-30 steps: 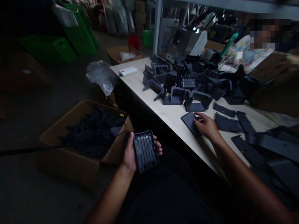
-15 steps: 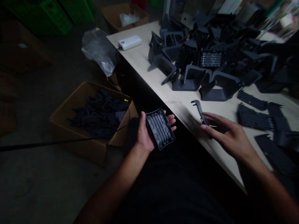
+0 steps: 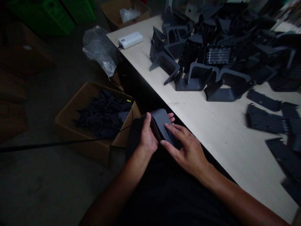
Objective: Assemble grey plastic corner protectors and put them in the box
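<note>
My left hand (image 3: 147, 135) is closed round a dark ribbed plastic plate, which is now mostly hidden under a flat dark plastic cover (image 3: 163, 124). My right hand (image 3: 185, 149) lies on top of that cover, its fingers pressing it down against the plate. Both hands are together just off the near edge of the light table (image 3: 211, 125), above my lap.
A heap of dark plastic brackets (image 3: 207, 56) fills the far part of the table, and flat ribbed strips (image 3: 268, 121) lie at the right. A white power bank (image 3: 130, 40) sits near the far corner. A cardboard box of dark parts (image 3: 101, 114) stands on the floor at the left, beside a plastic bag (image 3: 100, 50).
My right hand lifted a flat cover off the table, carried it left and laid it on the ribbed plate in my left hand. The view tilted down.
</note>
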Motion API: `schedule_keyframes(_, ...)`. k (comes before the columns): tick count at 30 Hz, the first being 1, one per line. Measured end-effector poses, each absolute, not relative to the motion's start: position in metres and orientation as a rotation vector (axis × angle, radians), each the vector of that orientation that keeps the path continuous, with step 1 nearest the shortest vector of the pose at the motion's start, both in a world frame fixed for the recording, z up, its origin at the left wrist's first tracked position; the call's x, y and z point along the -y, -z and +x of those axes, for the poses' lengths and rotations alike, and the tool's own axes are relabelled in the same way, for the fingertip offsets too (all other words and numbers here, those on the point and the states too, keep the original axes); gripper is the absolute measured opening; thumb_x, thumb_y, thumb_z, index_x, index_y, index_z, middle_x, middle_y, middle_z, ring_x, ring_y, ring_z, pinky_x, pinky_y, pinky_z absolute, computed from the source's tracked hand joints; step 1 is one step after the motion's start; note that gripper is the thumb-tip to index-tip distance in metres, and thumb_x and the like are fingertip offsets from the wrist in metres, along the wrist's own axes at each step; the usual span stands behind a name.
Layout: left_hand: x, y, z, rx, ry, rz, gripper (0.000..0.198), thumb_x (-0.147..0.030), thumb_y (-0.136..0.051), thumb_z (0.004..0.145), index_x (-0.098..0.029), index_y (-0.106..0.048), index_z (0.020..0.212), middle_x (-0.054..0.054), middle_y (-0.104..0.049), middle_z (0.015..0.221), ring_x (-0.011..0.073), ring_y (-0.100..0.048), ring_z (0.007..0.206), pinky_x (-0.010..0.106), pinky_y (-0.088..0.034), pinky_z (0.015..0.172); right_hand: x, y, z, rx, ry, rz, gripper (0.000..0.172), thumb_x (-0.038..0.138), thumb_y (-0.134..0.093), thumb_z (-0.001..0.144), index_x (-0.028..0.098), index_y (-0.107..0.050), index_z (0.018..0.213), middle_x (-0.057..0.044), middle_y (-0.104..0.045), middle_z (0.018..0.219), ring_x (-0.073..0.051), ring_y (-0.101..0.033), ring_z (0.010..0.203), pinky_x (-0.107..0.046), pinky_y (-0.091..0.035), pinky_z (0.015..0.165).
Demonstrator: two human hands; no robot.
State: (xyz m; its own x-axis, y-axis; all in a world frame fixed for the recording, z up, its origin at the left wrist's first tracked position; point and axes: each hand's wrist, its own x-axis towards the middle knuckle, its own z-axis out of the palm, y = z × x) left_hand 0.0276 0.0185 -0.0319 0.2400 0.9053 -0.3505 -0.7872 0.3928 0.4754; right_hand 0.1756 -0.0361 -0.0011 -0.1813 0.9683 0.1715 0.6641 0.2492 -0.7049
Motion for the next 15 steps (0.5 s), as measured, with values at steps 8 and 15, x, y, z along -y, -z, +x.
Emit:
schedule_keyframes(8,-0.0173,0.0338,0.0294,-0.688,-1.191,0.329,0.073,-0.078,-0.055,0.090,-0.013,-0.078,0.114,0.017,-0.080,0.116,0.0331,-0.073,0.116,0.043,-0.056,0.103,0.0393,0.0044,0.1718,1.999,-0.614,-1.449,0.058,0.047,-0.069,0.098,0.025,-0.058,0.151,-0.015,-0.063,0.147,-0.032,-0.062,0.134,-0.051,-0.056,0.110)
schedule_keyframes(15,-0.0154,0.0291,0.0242,-0.696,-1.212,0.337,0.077,-0.081,-0.052,0.089,-0.012,-0.079,0.110,0.017,-0.080,0.113,0.0324,-0.073,0.116,0.042,-0.054,0.106,0.0333,-0.0033,0.1712,1.993,-0.645,-1.397,0.058,0.047,-0.073,0.095,0.026,-0.062,0.148,-0.013,-0.064,0.146,-0.030,-0.064,0.133,-0.048,-0.056,0.109)
